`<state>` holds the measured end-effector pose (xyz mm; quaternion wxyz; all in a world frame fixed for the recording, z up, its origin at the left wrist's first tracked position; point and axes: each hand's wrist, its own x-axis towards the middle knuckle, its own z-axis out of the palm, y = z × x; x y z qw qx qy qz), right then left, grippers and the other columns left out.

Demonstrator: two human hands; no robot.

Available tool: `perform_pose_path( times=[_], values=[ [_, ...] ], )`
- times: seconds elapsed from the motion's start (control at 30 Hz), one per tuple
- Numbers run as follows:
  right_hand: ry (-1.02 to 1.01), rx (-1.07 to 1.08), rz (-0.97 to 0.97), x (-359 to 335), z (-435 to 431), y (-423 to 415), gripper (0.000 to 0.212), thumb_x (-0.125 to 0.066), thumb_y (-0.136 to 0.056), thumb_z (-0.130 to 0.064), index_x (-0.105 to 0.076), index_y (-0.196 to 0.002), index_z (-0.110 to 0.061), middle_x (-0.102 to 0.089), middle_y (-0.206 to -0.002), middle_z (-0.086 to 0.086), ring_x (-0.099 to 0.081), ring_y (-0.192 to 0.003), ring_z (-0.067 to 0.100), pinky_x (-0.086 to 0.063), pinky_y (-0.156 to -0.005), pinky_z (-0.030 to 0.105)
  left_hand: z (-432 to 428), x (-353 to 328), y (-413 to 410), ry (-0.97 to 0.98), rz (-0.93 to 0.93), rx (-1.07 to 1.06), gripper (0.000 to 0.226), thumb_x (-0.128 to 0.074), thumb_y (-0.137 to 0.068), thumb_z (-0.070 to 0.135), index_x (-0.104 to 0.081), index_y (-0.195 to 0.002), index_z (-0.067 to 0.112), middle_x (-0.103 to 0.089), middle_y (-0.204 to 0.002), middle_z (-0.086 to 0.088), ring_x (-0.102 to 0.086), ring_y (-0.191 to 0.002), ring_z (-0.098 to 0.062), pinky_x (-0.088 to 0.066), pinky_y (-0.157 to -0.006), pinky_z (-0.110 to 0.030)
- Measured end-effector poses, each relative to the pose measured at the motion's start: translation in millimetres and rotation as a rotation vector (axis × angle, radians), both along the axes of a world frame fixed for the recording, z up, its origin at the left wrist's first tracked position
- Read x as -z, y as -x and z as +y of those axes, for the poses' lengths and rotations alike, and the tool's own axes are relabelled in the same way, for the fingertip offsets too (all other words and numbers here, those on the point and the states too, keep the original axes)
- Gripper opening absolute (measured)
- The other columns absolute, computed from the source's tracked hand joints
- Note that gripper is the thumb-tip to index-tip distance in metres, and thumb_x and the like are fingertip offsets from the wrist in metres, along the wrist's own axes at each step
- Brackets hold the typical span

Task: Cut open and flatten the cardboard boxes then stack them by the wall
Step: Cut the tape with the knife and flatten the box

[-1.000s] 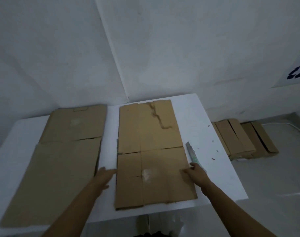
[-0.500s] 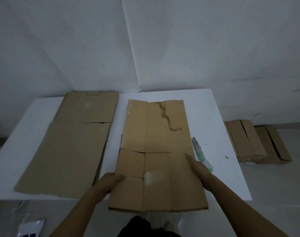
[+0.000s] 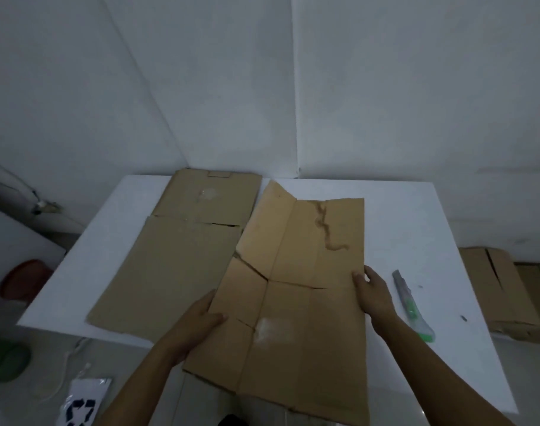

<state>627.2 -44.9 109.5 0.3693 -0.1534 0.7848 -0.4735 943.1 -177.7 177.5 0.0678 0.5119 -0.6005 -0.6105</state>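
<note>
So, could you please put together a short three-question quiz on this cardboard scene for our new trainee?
1. True or false: the utility knife is in the right hand.
2. How many hands grip the stained cardboard sheet? A) one B) two C) none
3. Fill in: the other flattened sheet lies flat on the white ____.

Key:
1. False. It lies on the table beside that hand.
2. B. The left hand grips the opposite edge.
3. table
</note>
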Motion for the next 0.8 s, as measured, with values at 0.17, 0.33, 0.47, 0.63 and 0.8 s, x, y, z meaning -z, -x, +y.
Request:
perform_pose_path(
  times=[0.17, 0.33, 0.47, 0.63, 0.8],
  values=[
    [0.096, 0.043, 0.061, -11, -28, -34, 0.039, -0.043, -0.106, -0.032, -0.057, -0.139, -0.017, -0.064, -0.128, -0.001, -0.061, -0.109, 0.018, -0.048, -0.092, 0.036, -32, -9, -42, 0.121, 0.056, -0.062, 0.038, -0.061, -0.095, 0.006, -0.061, -0.115, 0.038, -0.075, -0.101, 0.010, -0.073, -0.090, -0.012, -0.060, -0.068, -0.027],
    [0.147, 0.009, 0.075, -16, -84, -89, 0.036, -0.044, -0.105, -0.036, -0.059, -0.135, -0.022, -0.067, -0.124, -0.003, -0.064, -0.106, 0.012, -0.051, -0.088, 0.033, -77, 0, -107, 0.085, 0.046, -0.163, 0.037, -0.078, -0.079, 0.020, -0.067, -0.112, 0.033, -0.077, -0.102, 0.001, -0.074, -0.092, -0.023, -0.060, -0.079, -0.044],
    [0.161, -0.025, 0.088, -21, -141, -144, 0.036, -0.044, -0.105, -0.036, -0.059, -0.135, -0.023, -0.068, -0.120, -0.006, -0.065, -0.103, 0.009, -0.049, -0.075, 0.021, -127, 10, -160, 0.082, 0.025, -0.209, 0.033, -0.078, -0.082, 0.014, -0.068, -0.108, 0.030, -0.077, -0.098, -0.003, -0.075, -0.084, -0.022, -0.059, -0.070, -0.037],
    [0.166, -0.004, 0.083, -26, -210, -189, 0.036, -0.044, -0.105, -0.037, -0.058, -0.136, -0.023, -0.066, -0.122, -0.006, -0.064, -0.105, 0.012, -0.049, -0.079, 0.022, -196, 17, -208, 0.153, 0.020, -0.201, 0.033, -0.065, -0.092, 0.003, -0.063, -0.110, 0.030, -0.073, -0.099, 0.005, -0.073, -0.084, -0.017, -0.057, -0.065, -0.026],
    [-0.042, 0.010, 0.101, -1, -245, -207, 0.043, -0.051, -0.103, -0.029, -0.047, -0.145, -0.018, -0.066, -0.110, 0.005, -0.063, -0.097, 0.019, -0.049, -0.083, 0.032, -250, 55, -225, 0.269, -0.137, -0.112, 0.038, -0.066, -0.092, 0.005, -0.056, -0.125, 0.020, -0.066, -0.112, -0.004, -0.065, -0.099, -0.024, -0.053, -0.080, -0.035]
  ],
)
